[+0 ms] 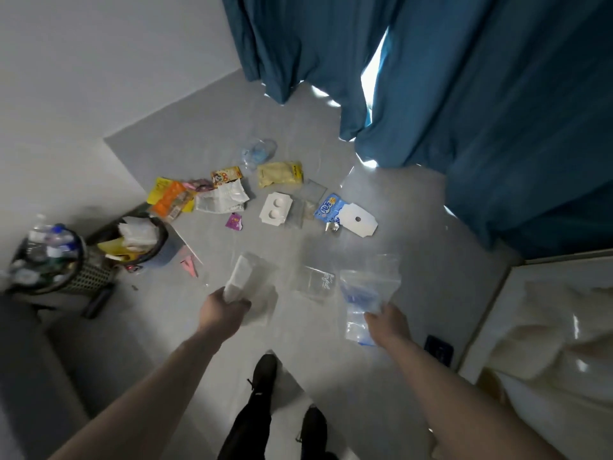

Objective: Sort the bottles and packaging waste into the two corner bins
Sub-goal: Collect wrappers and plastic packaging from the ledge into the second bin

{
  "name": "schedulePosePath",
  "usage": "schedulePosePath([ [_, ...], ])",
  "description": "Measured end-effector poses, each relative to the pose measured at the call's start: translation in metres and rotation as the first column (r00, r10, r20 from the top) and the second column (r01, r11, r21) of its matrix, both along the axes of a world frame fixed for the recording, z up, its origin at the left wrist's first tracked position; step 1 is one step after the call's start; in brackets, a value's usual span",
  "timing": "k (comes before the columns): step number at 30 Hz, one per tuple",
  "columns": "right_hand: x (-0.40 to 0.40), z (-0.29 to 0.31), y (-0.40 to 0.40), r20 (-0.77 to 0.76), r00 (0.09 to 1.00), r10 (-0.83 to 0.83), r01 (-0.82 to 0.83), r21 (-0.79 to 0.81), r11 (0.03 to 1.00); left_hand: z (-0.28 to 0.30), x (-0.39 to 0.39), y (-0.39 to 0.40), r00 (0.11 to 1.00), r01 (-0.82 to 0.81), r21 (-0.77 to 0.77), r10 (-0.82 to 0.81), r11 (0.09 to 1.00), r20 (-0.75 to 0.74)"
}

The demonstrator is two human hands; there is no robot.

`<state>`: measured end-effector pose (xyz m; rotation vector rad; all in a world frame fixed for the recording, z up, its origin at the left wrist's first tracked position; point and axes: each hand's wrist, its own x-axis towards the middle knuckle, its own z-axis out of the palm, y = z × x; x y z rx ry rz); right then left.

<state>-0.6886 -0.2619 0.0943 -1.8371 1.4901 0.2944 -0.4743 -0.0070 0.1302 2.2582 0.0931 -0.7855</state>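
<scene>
My left hand [225,310] is shut on a clear and white plastic bag [248,280] held above the floor. My right hand [386,322] is shut on a clear zip bag with blue print [365,293]. Between them a clear wrapper [315,282] lies on the grey floor. Farther off lie a yellow packet [280,174], an orange packet [170,197], a white card tray [275,209], a blue and white pouch [328,209] and a crumpled clear bottle [258,151]. In the left corner stand a mesh bin holding bottles [89,277] and a dark bin holding packaging [162,227].
Blue curtains [464,94] hang at the back and right. A white bed or cabinet edge [497,310] is at the right. My black shoes [265,373] stand below. A dark object [98,302] lies beside the mesh bin. A pink scrap [189,265] lies near the bins.
</scene>
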Motion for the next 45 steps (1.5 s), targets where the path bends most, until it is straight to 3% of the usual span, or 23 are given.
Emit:
schedulePosePath([
  [7,0.014,0.1,0.054,0.121,0.979,0.164,-0.158,-0.052,0.986,0.092,-0.068,0.079,0.986,-0.164,-0.099,0.166,0.981,0.011],
  [15,0.081,0.149,0.137,0.22,0.932,0.288,-0.286,-0.041,0.957,0.137,-0.065,0.164,0.946,-0.319,-0.168,0.324,0.933,0.005],
  [29,0.205,0.18,0.319,0.28,0.896,0.345,-0.35,-0.032,0.936,0.144,0.049,0.345,0.938,-0.34,-0.145,0.347,0.929,0.027],
  [38,0.295,0.173,0.346,0.24,0.895,0.375,-0.381,-0.021,0.924,0.134,0.142,0.379,0.928,-0.37,-0.171,0.37,0.913,-0.037],
  [45,0.407,0.157,0.351,0.227,0.88,0.418,-0.436,0.033,0.899,0.127,0.235,0.382,0.902,-0.432,-0.098,0.431,0.896,-0.037],
])
